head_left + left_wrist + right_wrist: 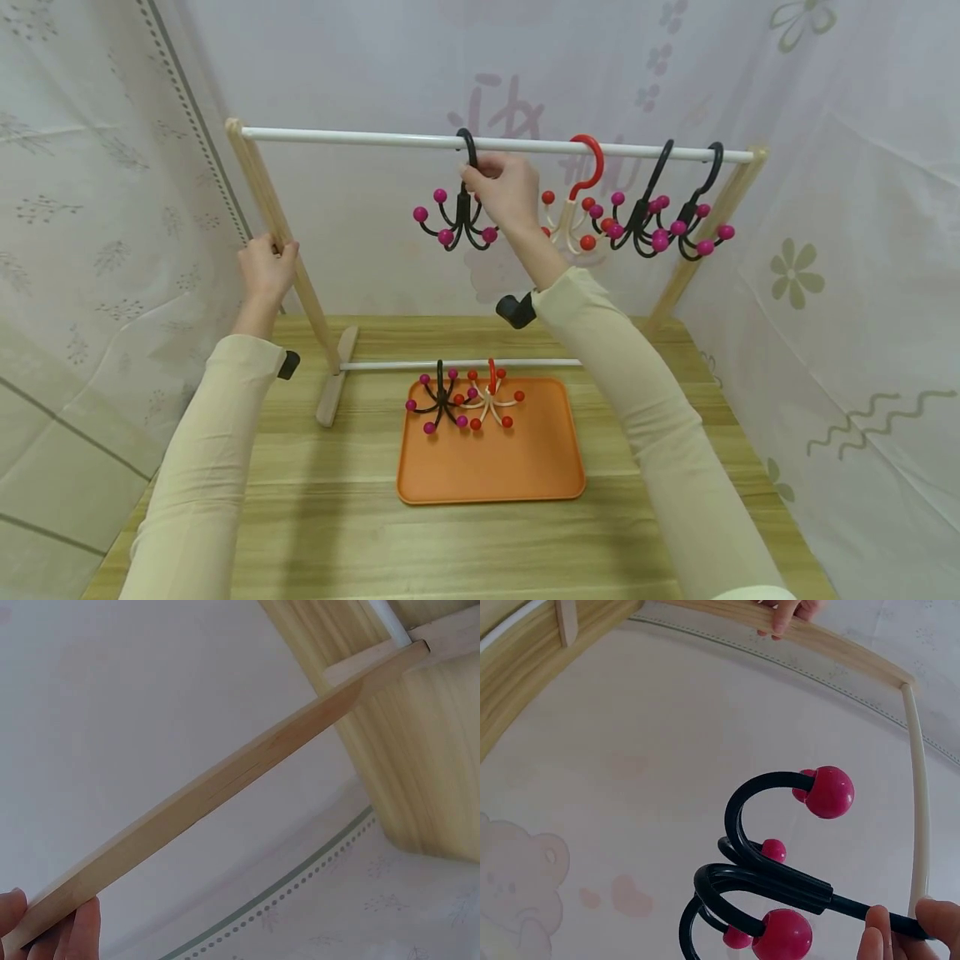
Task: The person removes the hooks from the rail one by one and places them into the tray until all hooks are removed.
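My right hand (501, 188) pinches the stem of a black multi-arm hook with magenta balls (456, 218), whose top loop sits over the white rail (360, 138) of a wooden rack. The right wrist view shows that black hook (772, 877) close up, with my fingertips (881, 937) on its stem. My left hand (264, 265) grips the rack's left wooden leg (279, 225); in the left wrist view its fingers (75, 934) curl on the wooden leg (225, 784). A red-and-cream hook (576, 204) and two more black hooks (660, 221) hang further right.
An orange tray (491, 467) lies on the wooden table (337, 533) under the rack, holding one black hook (442, 402) and one cream-and-red hook (491, 402). The rack's lower white bar (457, 364) runs behind it. Patterned white curtains (847, 292) close in all sides.
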A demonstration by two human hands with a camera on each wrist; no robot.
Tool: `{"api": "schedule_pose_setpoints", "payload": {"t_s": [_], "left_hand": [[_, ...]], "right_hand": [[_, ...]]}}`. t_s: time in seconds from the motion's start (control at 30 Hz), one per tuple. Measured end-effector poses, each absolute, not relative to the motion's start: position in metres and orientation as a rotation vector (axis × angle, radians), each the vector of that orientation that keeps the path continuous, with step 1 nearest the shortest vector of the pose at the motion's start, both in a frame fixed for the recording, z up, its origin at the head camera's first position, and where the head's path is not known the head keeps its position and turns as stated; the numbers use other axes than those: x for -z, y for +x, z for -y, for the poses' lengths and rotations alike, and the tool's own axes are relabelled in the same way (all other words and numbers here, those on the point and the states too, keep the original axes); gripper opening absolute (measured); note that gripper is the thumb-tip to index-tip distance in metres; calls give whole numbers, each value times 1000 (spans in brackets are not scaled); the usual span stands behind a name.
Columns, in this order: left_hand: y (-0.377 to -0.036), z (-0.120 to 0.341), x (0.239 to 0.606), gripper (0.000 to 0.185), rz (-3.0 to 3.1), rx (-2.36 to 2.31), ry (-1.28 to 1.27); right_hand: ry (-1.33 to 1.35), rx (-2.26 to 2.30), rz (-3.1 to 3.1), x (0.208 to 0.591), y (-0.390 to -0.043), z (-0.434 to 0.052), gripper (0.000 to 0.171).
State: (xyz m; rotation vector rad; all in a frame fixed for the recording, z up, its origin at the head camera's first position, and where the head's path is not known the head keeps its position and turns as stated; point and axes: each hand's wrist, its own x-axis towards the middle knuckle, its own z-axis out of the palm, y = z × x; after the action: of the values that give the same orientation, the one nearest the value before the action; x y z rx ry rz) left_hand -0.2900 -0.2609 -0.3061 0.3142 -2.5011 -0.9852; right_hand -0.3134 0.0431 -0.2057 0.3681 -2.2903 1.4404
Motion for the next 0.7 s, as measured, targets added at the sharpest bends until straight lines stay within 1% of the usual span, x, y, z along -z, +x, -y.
{"api": "schedule_pose_setpoints", "payload": {"t_s": [0.37,0.53,0.7], "left_hand": [[-290,260,308,32,2506,971,308],[-290,260,308,29,2493,966,298],[-289,260,305,29,2501,946,285]], "right_hand": [[421,-1613,2189,199,-310,-47,21],[513,-1690,2151,195,-301,-53,22],[569,-1763,2154,200,-291,-60,24]]}}
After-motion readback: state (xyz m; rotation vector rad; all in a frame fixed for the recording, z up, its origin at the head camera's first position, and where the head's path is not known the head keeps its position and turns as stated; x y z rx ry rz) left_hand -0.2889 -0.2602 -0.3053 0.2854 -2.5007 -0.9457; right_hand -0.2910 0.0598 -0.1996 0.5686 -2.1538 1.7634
